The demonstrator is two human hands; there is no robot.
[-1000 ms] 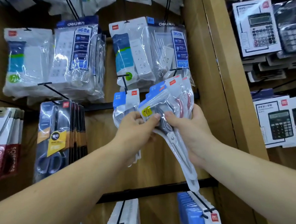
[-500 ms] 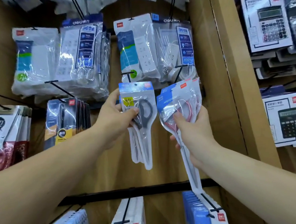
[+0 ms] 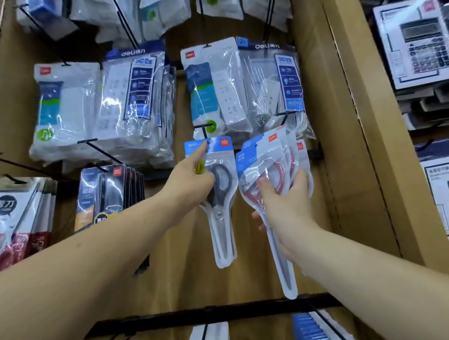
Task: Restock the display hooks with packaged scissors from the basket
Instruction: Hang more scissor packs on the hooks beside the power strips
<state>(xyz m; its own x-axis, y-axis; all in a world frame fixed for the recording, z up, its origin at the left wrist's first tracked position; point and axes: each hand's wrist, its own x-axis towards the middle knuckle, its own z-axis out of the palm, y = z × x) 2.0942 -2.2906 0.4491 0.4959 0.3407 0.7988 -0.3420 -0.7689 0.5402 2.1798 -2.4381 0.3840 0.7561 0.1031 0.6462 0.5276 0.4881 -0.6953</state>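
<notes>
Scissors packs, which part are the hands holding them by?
Left hand grips the black-handled pack at the handle area, forefinger on its blue header. Right hand grips the red-handled packs around their handles.

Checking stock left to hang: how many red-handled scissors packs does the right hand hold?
3 red-handled scissors packs fanned in the right hand: front, behind it, rightmost; others may be hidden.

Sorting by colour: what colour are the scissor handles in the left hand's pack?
Black handles, seen in the head view.
</notes>
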